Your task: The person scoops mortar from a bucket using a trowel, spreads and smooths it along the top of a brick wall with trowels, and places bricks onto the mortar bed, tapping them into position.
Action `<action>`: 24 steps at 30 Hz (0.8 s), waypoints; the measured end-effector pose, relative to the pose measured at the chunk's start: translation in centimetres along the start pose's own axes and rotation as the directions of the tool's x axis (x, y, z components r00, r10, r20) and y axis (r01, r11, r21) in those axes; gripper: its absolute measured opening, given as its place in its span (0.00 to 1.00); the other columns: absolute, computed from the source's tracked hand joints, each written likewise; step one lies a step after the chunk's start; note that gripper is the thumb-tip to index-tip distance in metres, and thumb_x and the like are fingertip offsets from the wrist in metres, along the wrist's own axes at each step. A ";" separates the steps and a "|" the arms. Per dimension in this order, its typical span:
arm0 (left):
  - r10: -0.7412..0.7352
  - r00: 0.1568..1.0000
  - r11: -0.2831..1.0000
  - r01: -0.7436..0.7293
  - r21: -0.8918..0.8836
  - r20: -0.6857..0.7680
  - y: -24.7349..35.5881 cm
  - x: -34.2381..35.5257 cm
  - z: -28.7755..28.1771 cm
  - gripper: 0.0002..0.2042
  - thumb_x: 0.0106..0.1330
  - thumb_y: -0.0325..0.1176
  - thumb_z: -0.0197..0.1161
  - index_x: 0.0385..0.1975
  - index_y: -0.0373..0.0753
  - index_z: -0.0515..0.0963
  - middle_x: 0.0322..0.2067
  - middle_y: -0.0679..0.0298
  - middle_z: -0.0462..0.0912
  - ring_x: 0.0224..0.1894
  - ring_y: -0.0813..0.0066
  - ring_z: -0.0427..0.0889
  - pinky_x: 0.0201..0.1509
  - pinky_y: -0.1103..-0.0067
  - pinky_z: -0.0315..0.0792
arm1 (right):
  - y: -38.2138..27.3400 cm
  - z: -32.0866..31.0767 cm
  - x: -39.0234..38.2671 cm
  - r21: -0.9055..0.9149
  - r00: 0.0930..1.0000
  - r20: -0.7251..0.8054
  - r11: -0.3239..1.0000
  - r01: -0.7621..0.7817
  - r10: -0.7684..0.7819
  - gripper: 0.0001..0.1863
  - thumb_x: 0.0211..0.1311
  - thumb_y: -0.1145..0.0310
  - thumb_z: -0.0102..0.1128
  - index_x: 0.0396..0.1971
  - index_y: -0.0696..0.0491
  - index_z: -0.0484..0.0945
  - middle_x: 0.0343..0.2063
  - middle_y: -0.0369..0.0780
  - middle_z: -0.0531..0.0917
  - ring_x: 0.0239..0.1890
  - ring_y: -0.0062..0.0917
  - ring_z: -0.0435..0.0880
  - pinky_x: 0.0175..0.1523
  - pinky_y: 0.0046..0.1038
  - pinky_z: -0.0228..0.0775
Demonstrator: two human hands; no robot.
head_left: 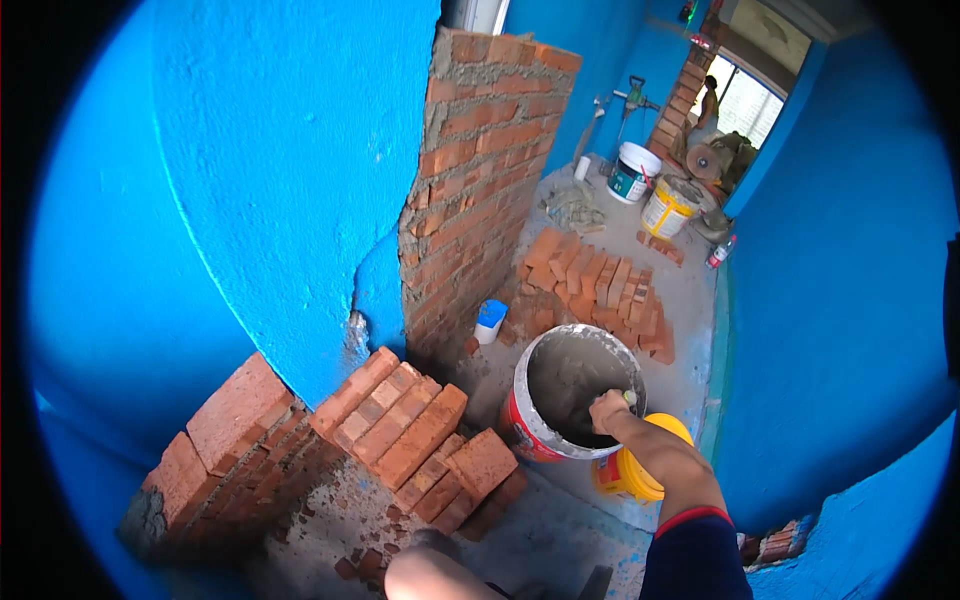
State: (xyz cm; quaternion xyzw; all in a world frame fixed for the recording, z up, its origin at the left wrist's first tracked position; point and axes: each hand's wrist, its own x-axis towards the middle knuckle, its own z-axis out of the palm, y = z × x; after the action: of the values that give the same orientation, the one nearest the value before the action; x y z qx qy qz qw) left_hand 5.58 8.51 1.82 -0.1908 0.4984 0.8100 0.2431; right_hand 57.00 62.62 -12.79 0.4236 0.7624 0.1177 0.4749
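My right hand [608, 411] reaches into a large white-rimmed bucket [532, 440] with red on its side. Its fingers are closed round a tool with a pale yellow-green handle [630, 398]; the tool's working end is hidden. Wet grey mortar [570, 375] coats the inside of the bucket and lies in it. Behind my right forearm, against the bucket, stands a yellow bucket [625, 477]. My left hand is out of view; a patch of bare skin shows at the lower edge, likely my knee.
Stacked bricks [410, 415] stand left of the bucket, beside a low brick wall [240, 415]. A taller brick wall [490, 140] rises behind. More bricks [600, 285] lie beyond the bucket, near a blue-topped container [490, 320]. Farther off are buckets [668, 208] and a person [708, 105].
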 end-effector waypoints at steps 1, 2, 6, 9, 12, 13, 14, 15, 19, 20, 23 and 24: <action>0.022 1.000 1.000 -0.022 0.009 -0.010 0.2 0.0 0.2 0.11 0.65 0.31 0.55 0.21 0.44 0.63 0.13 0.72 0.55 0.14 0.80 0.53 0.21 0.80 0.55 | -0.3 -1.2 -0.7 -0.004 1.000 0.008 1.000 0.012 -0.012 0.20 0.61 0.54 0.52 0.47 0.47 0.83 0.49 0.38 0.83 0.53 0.31 0.81 0.57 0.41 0.68; 0.044 0.999 0.999 -0.044 0.018 -0.019 0.5 0.0 0.3 0.11 0.65 0.31 0.55 0.21 0.44 0.63 0.13 0.72 0.55 0.14 0.80 0.53 0.21 0.80 0.55 | -0.4 -2.7 -1.6 0.097 0.997 0.048 0.994 0.053 -0.057 0.22 0.59 0.52 0.52 0.47 0.48 0.83 0.49 0.40 0.83 0.53 0.32 0.81 0.58 0.39 0.68; 0.123 0.992 0.992 -0.123 0.003 -0.005 -0.2 0.7 2.4 0.11 0.66 0.32 0.55 0.21 0.44 0.64 0.13 0.72 0.56 0.14 0.80 0.53 0.21 0.80 0.54 | 1.9 -4.3 -2.8 0.419 0.996 0.067 0.907 0.032 -0.066 0.32 0.54 0.42 0.52 0.47 0.53 0.82 0.49 0.45 0.82 0.55 0.35 0.79 0.60 0.36 0.66; 0.199 0.980 0.977 -0.197 0.080 -0.018 -0.4 -0.2 3.9 0.10 0.66 0.33 0.55 0.22 0.43 0.65 0.13 0.71 0.56 0.14 0.80 0.55 0.21 0.81 0.54 | 3.1 -3.9 -3.0 0.588 0.999 0.032 0.809 -0.015 -0.004 0.34 0.52 0.40 0.52 0.47 0.53 0.82 0.50 0.47 0.81 0.56 0.37 0.78 0.62 0.38 0.65; 0.249 0.969 0.962 -0.248 0.116 0.009 -0.6 -0.7 4.6 0.12 0.67 0.33 0.54 0.20 0.44 0.64 0.14 0.71 0.55 0.14 0.81 0.53 0.21 0.81 0.54 | 5.7 -4.2 -3.4 0.819 0.998 0.059 0.569 -0.069 0.037 0.32 0.49 0.40 0.55 0.37 0.56 0.84 0.36 0.45 0.85 0.40 0.34 0.83 0.47 0.31 0.73; 0.276 0.961 0.951 -0.276 0.139 0.016 -0.7 -0.8 4.7 0.13 0.67 0.32 0.54 0.20 0.44 0.63 0.14 0.72 0.54 0.15 0.81 0.53 0.22 0.81 0.53 | 6.5 -4.6 -3.8 0.870 0.995 0.098 0.484 -0.091 0.010 0.30 0.50 0.41 0.55 0.32 0.57 0.84 0.29 0.43 0.86 0.31 0.31 0.85 0.40 0.29 0.75; 0.276 0.961 0.948 -0.272 0.162 -0.004 -0.8 -0.9 4.8 0.14 0.68 0.32 0.54 0.19 0.45 0.61 0.14 0.72 0.52 0.15 0.81 0.52 0.22 0.81 0.53 | 6.9 -3.9 -3.8 0.866 0.996 0.091 0.493 -0.082 0.007 0.30 0.50 0.41 0.55 0.32 0.57 0.84 0.29 0.43 0.86 0.31 0.31 0.85 0.40 0.29 0.75; 0.265 0.963 0.952 -0.268 0.147 0.035 -1.1 -0.7 4.6 0.15 0.68 0.32 0.54 0.18 0.45 0.61 0.13 0.73 0.52 0.15 0.82 0.52 0.21 0.81 0.52 | 7.6 -2.5 -4.0 0.923 0.998 0.065 0.380 -0.063 0.009 0.28 0.51 0.43 0.55 0.28 0.56 0.83 0.24 0.41 0.83 0.25 0.28 0.81 0.36 0.27 0.73; 0.256 0.967 0.962 -0.255 0.093 0.004 -0.8 -2.4 4.2 0.14 0.68 0.32 0.53 0.19 0.45 0.62 0.14 0.74 0.53 0.15 0.83 0.52 0.21 0.82 0.53 | 7.2 0.2 -4.8 0.997 0.997 0.020 0.073 -0.026 0.080 0.24 0.51 0.47 0.57 0.23 0.57 0.82 0.17 0.38 0.80 0.18 0.23 0.75 0.29 0.25 0.68; 0.243 0.970 0.966 -0.242 0.088 0.001 -0.7 -2.6 3.8 0.13 0.68 0.32 0.54 0.20 0.45 0.62 0.14 0.74 0.53 0.15 0.83 0.52 0.21 0.82 0.53 | 6.8 0.6 -5.1 0.999 0.995 0.011 0.043 -0.015 0.096 0.23 0.52 0.48 0.57 0.23 0.57 0.82 0.17 0.38 0.80 0.18 0.23 0.75 0.28 0.25 0.68; 0.222 0.975 0.973 -0.222 0.054 0.010 0.0 -2.7 1.7 0.11 0.68 0.33 0.54 0.21 0.45 0.65 0.14 0.74 0.55 0.15 0.83 0.54 0.22 0.82 0.55 | 6.4 1.5 -6.5 0.999 0.991 -0.022 -0.038 0.027 0.129 0.22 0.54 0.50 0.56 0.24 0.58 0.82 0.18 0.38 0.80 0.19 0.22 0.75 0.27 0.23 0.67; 0.226 0.974 0.973 -0.225 0.047 -0.021 0.2 -3.0 1.4 0.11 0.68 0.33 0.54 0.22 0.45 0.66 0.15 0.74 0.57 0.15 0.83 0.54 0.23 0.82 0.56 | 6.1 1.3 -7.3 0.992 0.985 -0.031 -0.117 0.052 0.172 0.22 0.54 0.51 0.56 0.25 0.58 0.82 0.18 0.38 0.80 0.19 0.22 0.75 0.26 0.23 0.67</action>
State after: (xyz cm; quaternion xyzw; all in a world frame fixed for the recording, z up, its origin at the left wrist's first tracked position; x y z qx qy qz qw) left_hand 7.78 9.04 4.26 -0.1381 0.5377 0.8187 0.1471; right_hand 62.70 60.58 -5.35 0.6599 0.6073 -0.4376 -0.0652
